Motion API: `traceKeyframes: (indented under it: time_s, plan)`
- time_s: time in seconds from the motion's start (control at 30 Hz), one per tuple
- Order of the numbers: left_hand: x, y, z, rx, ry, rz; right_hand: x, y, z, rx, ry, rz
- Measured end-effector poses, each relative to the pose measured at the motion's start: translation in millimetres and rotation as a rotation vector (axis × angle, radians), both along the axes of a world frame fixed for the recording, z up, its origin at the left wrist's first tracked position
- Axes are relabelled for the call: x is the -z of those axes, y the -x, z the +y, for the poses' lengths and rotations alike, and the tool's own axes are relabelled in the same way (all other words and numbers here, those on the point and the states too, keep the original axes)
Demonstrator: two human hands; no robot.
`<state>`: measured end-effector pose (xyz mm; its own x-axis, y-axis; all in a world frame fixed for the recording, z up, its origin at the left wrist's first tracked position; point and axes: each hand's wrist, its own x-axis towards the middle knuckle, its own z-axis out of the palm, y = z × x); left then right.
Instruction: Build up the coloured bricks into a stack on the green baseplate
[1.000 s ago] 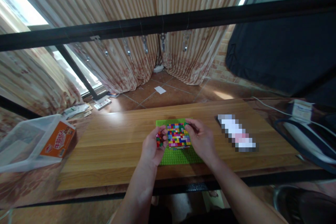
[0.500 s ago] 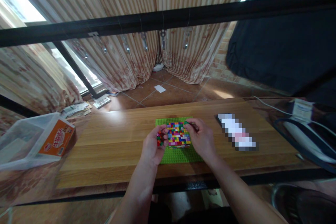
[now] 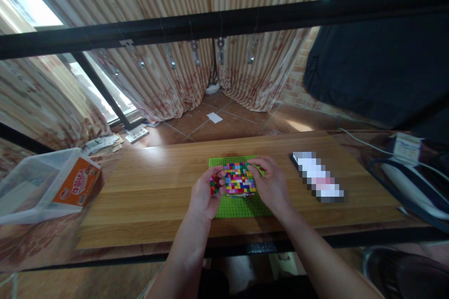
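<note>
A block of many-coloured toy bricks (image 3: 240, 180) stands on a bright green baseplate (image 3: 238, 210). Left of the block, my left hand (image 3: 206, 191) is cupped round several small loose bricks (image 3: 213, 184), red, green and dark ones. Its fingertips reach the block's left edge. My right hand (image 3: 271, 184) has its thumb and forefinger bent together at the block's far right corner. A green toy brick (image 3: 247, 165) shows at those fingertips, low against the top layer; the fingers partly cover it.
The baseplate lies on a wooden board (image 3: 150, 187). A phone with a blurred screen (image 3: 317, 177) lies to the right. At the left is a clear plastic bin (image 3: 38, 187) with an orange label. A black bar (image 3: 224, 21) crosses beyond the board; cables lie at the far right.
My right fingertips have come down at the block's far right corner, and the green brick shows less between them. My left hand stays in place with its loose bricks. The view has shifted slightly.
</note>
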<state>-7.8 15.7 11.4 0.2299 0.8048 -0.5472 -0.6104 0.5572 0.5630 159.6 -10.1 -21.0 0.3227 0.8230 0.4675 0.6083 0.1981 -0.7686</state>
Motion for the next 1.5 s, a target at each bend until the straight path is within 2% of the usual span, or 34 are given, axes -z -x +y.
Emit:
traceKeyframes:
  time_s: [0.33,0.5,0.63,0.83,0.93,1.5]
  plan:
    - [-2.1,-1,-1,-0.002,-0.004,0.021,5,5,0,-0.066,-0.009,-0.075]
    - [-3.2,-1,-1,-0.007,-0.005,0.019,9,5,1,-0.053,0.013,-0.088]
    - [-2.7,0,-1,-0.013,-0.002,0.020,12,4,5,-0.039,0.045,0.072]
    - [-2.9,-1,-1,-0.011,0.000,0.020,18,9,13,-0.041,0.179,0.596]
    - [-3.2,-1,-1,-0.012,0.000,0.019,16,14,13,-0.055,0.207,0.779]
    - [2.7,-2,0,-0.004,-0.001,0.007,17,21,15,-0.082,0.180,0.886]
